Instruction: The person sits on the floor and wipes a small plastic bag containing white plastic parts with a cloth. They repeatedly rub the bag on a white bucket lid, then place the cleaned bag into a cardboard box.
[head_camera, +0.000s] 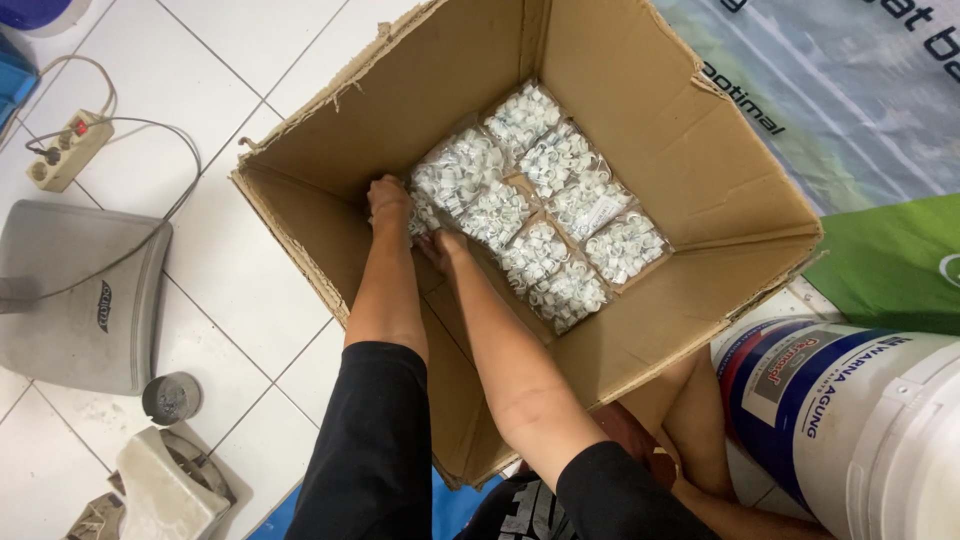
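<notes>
A large open cardboard box (640, 110) stands on the white tiled floor. Its bottom is lined with several clear bags of small white plastic rings (545, 205). Both my arms reach down into the box. My left hand (388, 200) presses on a bag in the near left corner (424, 214). My right hand (443, 247) rests beside it on the same bag, fingers curled at its edge. The bag is partly hidden under both hands.
A white power strip (68, 150) with cable and a grey scale-like device (85, 295) lie on the floor at left. A small grey round tin (171, 397) sits below them. A large white plastic bucket (860, 420) stands at the right, by a green sheet (895, 260).
</notes>
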